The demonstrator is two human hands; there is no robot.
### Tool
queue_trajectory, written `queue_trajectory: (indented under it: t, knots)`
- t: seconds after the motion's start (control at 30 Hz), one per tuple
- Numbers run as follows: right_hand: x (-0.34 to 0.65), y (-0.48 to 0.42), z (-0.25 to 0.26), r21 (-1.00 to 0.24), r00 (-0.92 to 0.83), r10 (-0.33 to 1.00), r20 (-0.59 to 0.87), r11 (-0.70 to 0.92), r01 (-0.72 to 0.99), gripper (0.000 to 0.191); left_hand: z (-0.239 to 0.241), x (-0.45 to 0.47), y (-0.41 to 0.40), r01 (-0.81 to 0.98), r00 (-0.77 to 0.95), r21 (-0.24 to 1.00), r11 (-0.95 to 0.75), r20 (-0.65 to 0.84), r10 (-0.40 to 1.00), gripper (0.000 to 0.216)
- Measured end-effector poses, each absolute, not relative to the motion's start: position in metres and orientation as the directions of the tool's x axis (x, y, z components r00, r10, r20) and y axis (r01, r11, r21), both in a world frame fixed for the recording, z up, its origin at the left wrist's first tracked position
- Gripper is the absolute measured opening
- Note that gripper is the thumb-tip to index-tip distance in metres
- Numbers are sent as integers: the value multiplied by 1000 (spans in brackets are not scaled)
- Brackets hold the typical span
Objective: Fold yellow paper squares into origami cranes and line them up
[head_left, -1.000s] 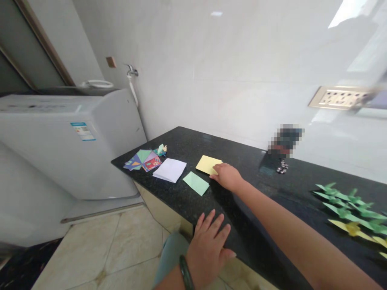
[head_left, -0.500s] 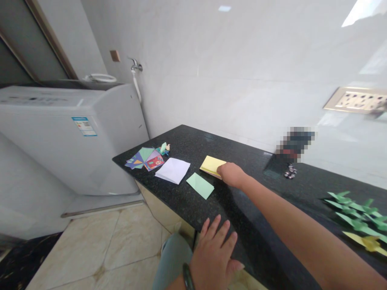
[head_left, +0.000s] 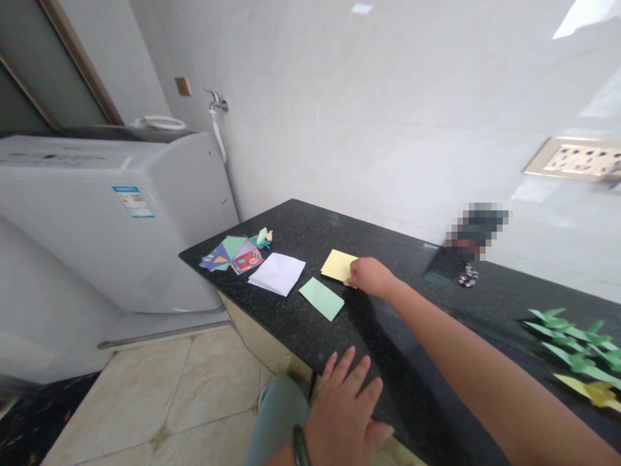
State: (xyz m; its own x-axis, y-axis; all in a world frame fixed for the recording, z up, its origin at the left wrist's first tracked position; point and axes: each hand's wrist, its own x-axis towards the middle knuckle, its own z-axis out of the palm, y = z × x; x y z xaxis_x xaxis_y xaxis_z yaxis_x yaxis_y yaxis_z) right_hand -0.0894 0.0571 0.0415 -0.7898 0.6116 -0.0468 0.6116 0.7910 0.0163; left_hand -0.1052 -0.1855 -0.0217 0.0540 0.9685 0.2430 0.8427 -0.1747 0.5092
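Note:
My right hand reaches across the dark speckled countertop, its fingers closed on the right edge of a folded yellow paper. The fingertips are partly hidden. Just in front of that paper lies a folded pale green paper. To its left rests a folded white paper. With fingers spread, my left hand lies at the counter's front edge, holding nothing; a dark bangle circles its wrist.
Patterned paper sheets and small folded figures sit at the counter's left end. Green folded-paper pieces and a yellow one stand at right. A blurred-out device leans against the wall. A washing machine is at left.
The yellow paper's upper layer, slightly raised before, now looks flatter. My right hand has shifted a little and its fingers have curled at the paper's right edge. My left hand is almost unmoved.

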Motion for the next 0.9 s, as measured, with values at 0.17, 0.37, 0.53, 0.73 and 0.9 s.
queue_trajectory:
  t: [0.17,0.37,0.53,0.73,0.9]
  knots:
    - [-85,65,36,-42,-791,610,-34,790,611,49,16,-150,-156,839,-14,519,-164,322,947,29]
    - [-81,72,36,-139,-837,545,-54,826,547,25,42,-236,-56,965,41,247,-86,181,983,19]
    - [-76,82,35,-213,-865,498,-52,841,497,19,36,-246,0,969,135,198,-150,89,987,25]
    - [-73,84,31,-218,-883,468,10,863,455,22,30,-237,21,965,192,172,-196,38,981,15]
    - [-73,78,29,-191,-837,527,150,846,498,24,36,-242,22,973,158,151,-173,107,982,14]
